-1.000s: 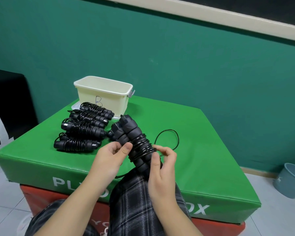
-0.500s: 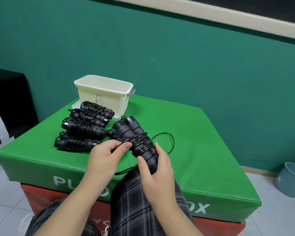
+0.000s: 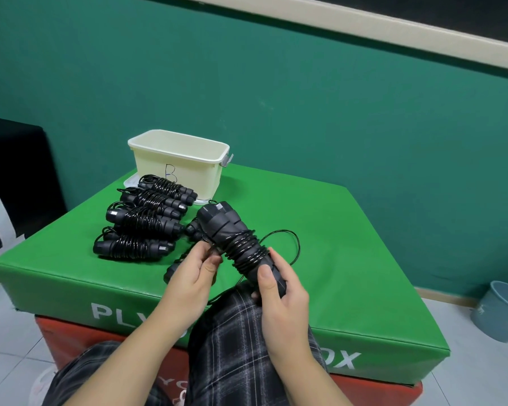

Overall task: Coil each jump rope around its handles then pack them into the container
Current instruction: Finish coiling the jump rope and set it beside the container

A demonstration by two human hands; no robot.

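Right hand [image 3: 279, 297] grip: fingers and thumb curled round the lower end of the paired black handles [image 3: 235, 244], thumb lying on top. Left hand [image 3: 192, 276] grip: thumb and fingers pinching the black cord [image 3: 291, 238] just beside the handles on their left side. Handles held together, tilted, upper ends pointing up and away from the person, above the near part of the worktop [image 3: 349, 244]. Several turns of cord wound round the middle of the handles; a free loop stands out to the right of them over the green surface.

Four coiled jump ropes [image 3: 144, 218] lie in a row on the left part of the worktop, one behind the other, the farthest just in front of the cream container [image 3: 179, 168]. More black handles lie partly hidden behind the left hand; count cannot be told. Container stands open at the far left corner, a handwritten "B" on its front wall, a grey clip at its right rim.

Worktop is a green padded box on a red one. White lettering on its front face reads "PL" at the left and "OX" at the right; the middle is hidden by the arms and the plaid-trousered knees [image 3: 232, 347]. Blue bucket [image 3: 499, 312] on the tiled floor at the right, against the teal wall.
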